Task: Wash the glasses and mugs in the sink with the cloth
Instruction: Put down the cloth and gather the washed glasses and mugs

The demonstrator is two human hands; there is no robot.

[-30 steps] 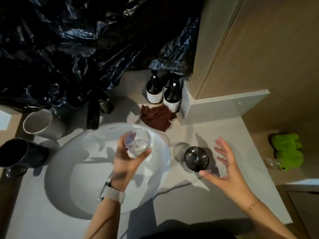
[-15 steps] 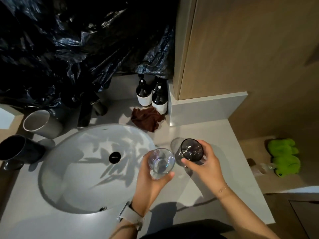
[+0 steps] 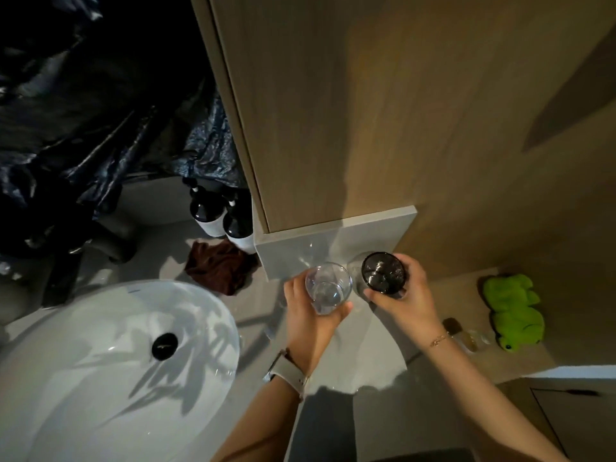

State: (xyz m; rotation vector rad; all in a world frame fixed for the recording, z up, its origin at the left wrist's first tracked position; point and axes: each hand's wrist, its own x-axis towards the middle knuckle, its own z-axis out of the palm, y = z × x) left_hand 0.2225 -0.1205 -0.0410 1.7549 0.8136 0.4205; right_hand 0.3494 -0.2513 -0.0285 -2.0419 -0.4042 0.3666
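Observation:
My left hand grips a clear glass over the counter, right of the white oval sink. Right beside it, my right hand holds a dark smoked glass by its side, close to the grey ledge. The two glasses are almost touching, both mouth up. A brown cloth lies crumpled on the counter behind the sink, apart from both hands. The sink bowl holds nothing; its black drain shows.
Two dark pump bottles stand behind the cloth against a wooden cabinet. Black plastic sheeting covers the back left, with a dark tap below it. A green plush toy lies on the lower shelf at right.
My left hand carried the clear glass from over the sink rightward to the counter. My right hand took hold of the dark glass. The view swung right, and the mugs at left left the frame.

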